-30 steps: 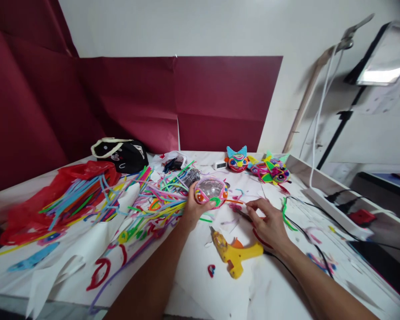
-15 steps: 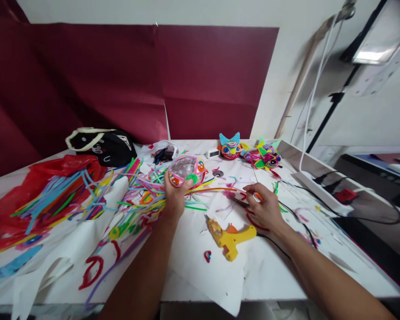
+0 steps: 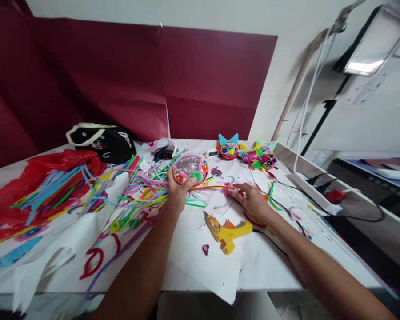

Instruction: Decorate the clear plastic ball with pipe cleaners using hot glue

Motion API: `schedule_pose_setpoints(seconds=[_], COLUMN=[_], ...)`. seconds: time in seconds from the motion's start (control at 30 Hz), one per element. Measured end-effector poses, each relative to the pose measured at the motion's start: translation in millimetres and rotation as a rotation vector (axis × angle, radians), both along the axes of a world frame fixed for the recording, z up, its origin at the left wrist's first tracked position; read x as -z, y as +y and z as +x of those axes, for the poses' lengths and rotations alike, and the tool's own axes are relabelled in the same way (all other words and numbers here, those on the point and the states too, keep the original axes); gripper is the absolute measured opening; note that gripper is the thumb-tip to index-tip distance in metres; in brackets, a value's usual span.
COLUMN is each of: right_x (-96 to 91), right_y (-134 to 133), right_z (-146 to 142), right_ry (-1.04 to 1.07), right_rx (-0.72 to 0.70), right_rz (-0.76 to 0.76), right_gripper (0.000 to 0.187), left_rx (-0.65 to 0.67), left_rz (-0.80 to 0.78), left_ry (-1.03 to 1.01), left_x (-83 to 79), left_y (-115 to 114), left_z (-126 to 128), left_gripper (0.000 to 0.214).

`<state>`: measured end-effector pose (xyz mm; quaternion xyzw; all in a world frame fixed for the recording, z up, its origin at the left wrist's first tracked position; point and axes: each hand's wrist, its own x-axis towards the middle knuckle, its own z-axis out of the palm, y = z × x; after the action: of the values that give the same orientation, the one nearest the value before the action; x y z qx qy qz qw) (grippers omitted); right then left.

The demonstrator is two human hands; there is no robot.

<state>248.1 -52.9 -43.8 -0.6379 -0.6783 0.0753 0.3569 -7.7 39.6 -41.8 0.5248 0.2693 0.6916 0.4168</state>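
Holding a see-through ball (image 3: 188,163), the left hand (image 3: 178,193) curls around it in the middle of the frame. Its thumb is by a green round piece (image 3: 196,176), maybe to keep the ball steady. An orange stick (image 3: 216,187) runs from near the ball to the right hand (image 3: 254,202), just right of the middle. That hand is bent, but I cannot tell if its fingers pinch the stick. The yellow glue gun (image 3: 226,231) lies on the counter (image 3: 270,258) below them, perhaps so it is easy to reach. The ball's back is hidden, and things under the right hand are hard to see. The red bag (image 3: 66,158) is cut off at the left edge.
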Motion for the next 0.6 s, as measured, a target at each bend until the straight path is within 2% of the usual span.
schedule_pose_setpoints(seconds=[0.2,0.4,0.6], right_x=[-3.6,-14.7,-25.9], right_y=[14.8,21.3,27.2], right_z=[-9.6,-16.0,-17.1], right_ry=[-0.070,-0.018,0.120], right_rx=[-0.096,-0.117,-0.105], right_rz=[-0.130,-0.091,-0.031], right_gripper=[0.019,0.024,0.025], left_rx=[-0.002,0.009,-0.002], left_rz=[-0.038,-0.070,-0.061], left_ry=[0.123,0.197,0.231], left_x=[-3.2,-7.3,-12.8], left_y=[-7.9,-13.6,-18.4], left_z=[-0.3,1.4,1.5], left_gripper=[0.091,0.095,0.092])
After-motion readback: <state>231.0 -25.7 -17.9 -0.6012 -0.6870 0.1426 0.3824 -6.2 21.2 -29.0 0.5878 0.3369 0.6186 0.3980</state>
